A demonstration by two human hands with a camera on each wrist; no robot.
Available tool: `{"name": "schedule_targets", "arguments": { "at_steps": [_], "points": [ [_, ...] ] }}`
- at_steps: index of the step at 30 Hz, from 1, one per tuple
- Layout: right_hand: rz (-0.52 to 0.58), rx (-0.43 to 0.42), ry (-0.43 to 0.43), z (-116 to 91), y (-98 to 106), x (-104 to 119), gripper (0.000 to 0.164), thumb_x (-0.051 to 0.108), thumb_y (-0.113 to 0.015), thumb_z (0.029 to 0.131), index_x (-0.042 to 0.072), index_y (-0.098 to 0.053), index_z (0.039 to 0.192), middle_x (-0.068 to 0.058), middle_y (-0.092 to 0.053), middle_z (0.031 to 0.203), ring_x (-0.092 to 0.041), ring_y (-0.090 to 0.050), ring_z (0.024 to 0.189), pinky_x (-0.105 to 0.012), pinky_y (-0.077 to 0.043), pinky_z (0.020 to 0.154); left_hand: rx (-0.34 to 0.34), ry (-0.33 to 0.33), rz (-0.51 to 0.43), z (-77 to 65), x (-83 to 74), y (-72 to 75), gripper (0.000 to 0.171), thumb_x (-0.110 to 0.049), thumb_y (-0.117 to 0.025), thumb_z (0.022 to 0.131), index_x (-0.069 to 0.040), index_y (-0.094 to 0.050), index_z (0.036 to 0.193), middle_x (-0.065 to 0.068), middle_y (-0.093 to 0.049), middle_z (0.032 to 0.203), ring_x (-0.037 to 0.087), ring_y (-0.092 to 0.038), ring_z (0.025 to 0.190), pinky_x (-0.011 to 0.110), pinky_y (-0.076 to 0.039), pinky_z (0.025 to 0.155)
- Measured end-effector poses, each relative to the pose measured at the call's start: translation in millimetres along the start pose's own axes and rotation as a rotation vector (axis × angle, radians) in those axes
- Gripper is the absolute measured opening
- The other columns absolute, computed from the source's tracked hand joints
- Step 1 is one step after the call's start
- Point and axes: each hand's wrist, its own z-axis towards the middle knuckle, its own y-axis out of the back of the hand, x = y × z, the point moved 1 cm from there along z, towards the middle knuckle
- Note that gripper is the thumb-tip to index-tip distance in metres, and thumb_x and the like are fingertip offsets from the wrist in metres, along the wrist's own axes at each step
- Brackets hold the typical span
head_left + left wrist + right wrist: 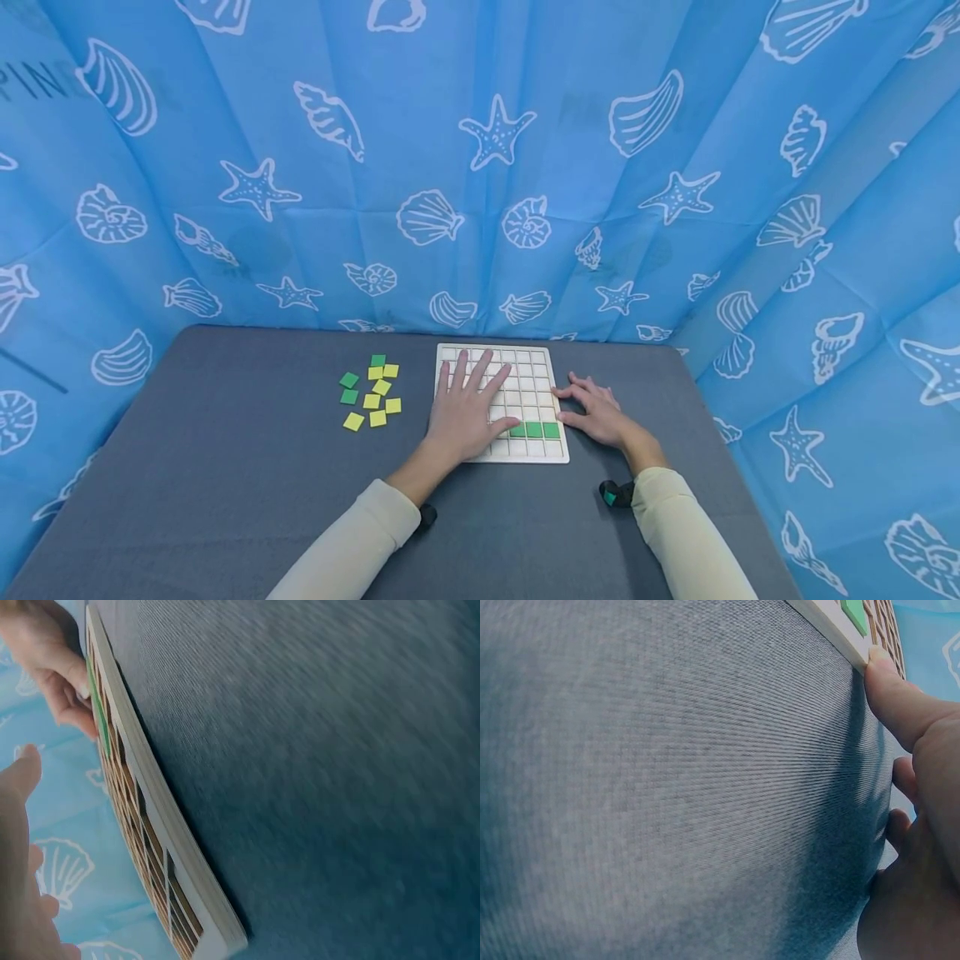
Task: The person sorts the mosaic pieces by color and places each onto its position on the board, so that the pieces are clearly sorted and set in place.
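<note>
A white grid board (536, 358) lies on the dark grey table. Three green square tiles (534, 429) sit side by side in one of its lower rows, at the right. Over the board's left part is my left hand (463, 421), fingers spread and thumb toward the green tiles; the left wrist view shows this hand (22, 847) raised off the grid. At the board's right edge, my right hand (596, 414) touches the rim with thumb and index finger. In the right wrist view the thumb (900, 697) meets the white rim (832, 626). Cells under the left hand are hidden.
Left of the board lie several loose yellow tiles (377, 418) and three loose green tiles (348, 397). A blue curtain (480, 208) with shell and starfish prints hangs behind the table (225, 467) and along its sides.
</note>
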Motion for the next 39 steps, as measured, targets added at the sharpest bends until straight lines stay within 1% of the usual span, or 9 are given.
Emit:
{"name": "schedule_targets", "arguments": {
  "at_steps": [7, 12, 14, 18, 22, 27, 33, 39],
  "points": [
    [0.004, -0.011, 0.034, -2, 0, 0, 0.052, 0.043, -0.062, 0.100, 0.015, -0.056, 0.143, -0.029, -0.021, 0.166, -0.061, -0.007, 0.151, -0.076, 0.000, 0.117, -0.012, 0.016, 0.017, -2.8, 15.0, 1.7, 0.088, -0.074, -0.054, 0.091, -0.036, -0.020, 0.163, 0.002, -0.010, 0.174, 0.040, -0.008, 0.160, 0.064, -0.008, 0.126],
    [-0.001, -0.005, 0.033, -2, 0, 1, 0.052, 0.042, -0.062, 0.100, 0.014, -0.056, 0.143, -0.030, -0.020, 0.166, -0.061, -0.006, 0.151, -0.077, 0.000, 0.116, -0.009, 0.047, 0.027, -4.9, 30.1, 3.4, 0.086, -0.073, -0.052, 0.092, -0.036, -0.020, 0.163, 0.002, -0.008, 0.175, 0.039, -0.004, 0.161, 0.063, -0.006, 0.127],
    [-0.005, -0.004, 0.027, -1, 0, 1, 0.051, 0.040, -0.063, 0.100, 0.014, -0.056, 0.143, -0.030, -0.020, 0.166, -0.061, -0.006, 0.151, -0.077, 0.000, 0.116, -0.013, 0.060, 0.026, -5.7, 37.2, 4.1, 0.085, -0.073, -0.052, 0.093, -0.036, -0.021, 0.163, 0.002, -0.008, 0.175, 0.039, -0.003, 0.161, 0.063, -0.006, 0.127],
    [-0.009, -0.003, 0.009, -2, 0, 2, 0.050, 0.038, -0.063, 0.100, 0.014, -0.056, 0.144, -0.028, -0.020, 0.167, -0.059, -0.006, 0.152, -0.076, -0.001, 0.117, -0.035, 0.083, 0.013, -7.4, 52.0, 6.7, 0.084, -0.069, -0.055, 0.093, -0.033, -0.025, 0.163, 0.006, -0.012, 0.174, 0.041, -0.005, 0.160, 0.064, -0.007, 0.126],
    [-0.008, 0.003, 0.004, -2, 0, 4, 0.049, 0.037, -0.062, 0.101, 0.015, -0.055, 0.145, -0.026, -0.020, 0.167, -0.058, -0.007, 0.153, -0.075, -0.001, 0.118, -0.036, 0.116, 0.003, -8.9, 67.7, 10.1, 0.084, -0.066, -0.058, 0.094, -0.032, -0.025, 0.163, 0.007, -0.013, 0.173, 0.043, -0.006, 0.160, 0.066, -0.006, 0.126],
    [-0.010, 0.009, 0.003, -1, 1, 2, 0.049, 0.039, -0.062, 0.101, 0.016, -0.055, 0.144, -0.026, -0.020, 0.167, -0.059, -0.006, 0.153, -0.075, -0.001, 0.118, -0.051, 0.150, 0.028, -9.8, 87.7, 13.3, 0.084, -0.067, -0.055, 0.094, -0.031, -0.024, 0.163, 0.008, -0.014, 0.173, 0.045, -0.010, 0.159, 0.067, -0.008, 0.125],
    [-0.005, 0.015, -0.016, -1, 1, 0, 0.051, 0.040, -0.062, 0.101, 0.017, -0.055, 0.145, -0.024, -0.019, 0.168, -0.057, -0.006, 0.154, -0.074, 0.000, 0.119, -0.058, 0.208, 0.025, -11.6, 112.3, 19.0, 0.084, -0.067, -0.057, 0.094, -0.030, -0.025, 0.163, 0.010, -0.013, 0.173, 0.046, -0.008, 0.159, 0.068, -0.005, 0.124],
    [-0.001, 0.008, -0.005, 0, 2, 1, 0.050, 0.039, -0.062, 0.101, 0.016, -0.055, 0.145, -0.025, -0.019, 0.168, -0.058, -0.006, 0.153, -0.074, 0.000, 0.119, -0.025, 0.261, -0.004, -14.5, 132.2, 28.1, 0.084, -0.066, -0.055, 0.096, -0.030, -0.023, 0.164, 0.010, -0.012, 0.173, 0.047, -0.004, 0.158, 0.069, -0.001, 0.124]
  ]
}}
